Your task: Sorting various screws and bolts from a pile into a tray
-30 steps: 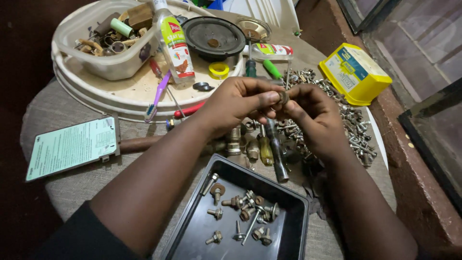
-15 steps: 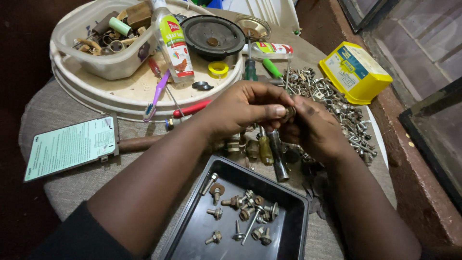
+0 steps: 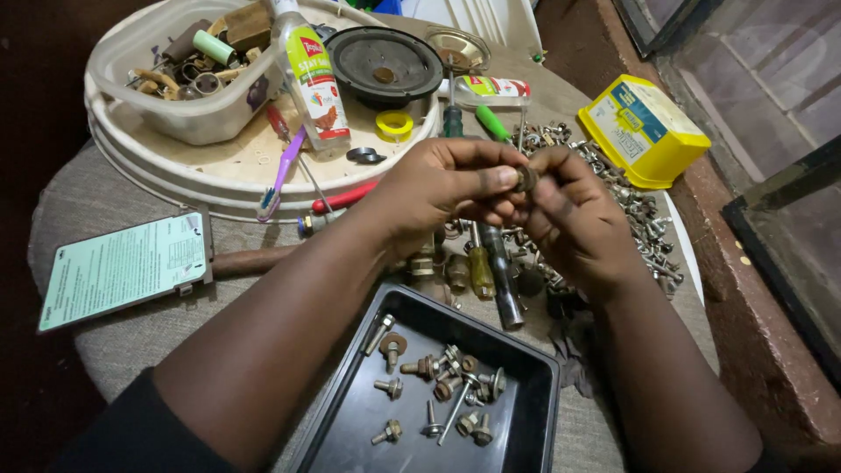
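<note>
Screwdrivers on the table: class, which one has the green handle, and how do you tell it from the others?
The green-handled screwdriver lies just above the left hand, beside the speaker. The red-handled screwdriver lies near the toothbrush; the yellow-handled screwdriver lies below the hands.

**Clutter around my work spot**

I see a black tray holding loose bolts at the near edge. To the left lies a pale green card. Farther back, a white round lid carries a clear tub, a bottle, a black speaker and yellow tape. A yellow box sits right.
</note>
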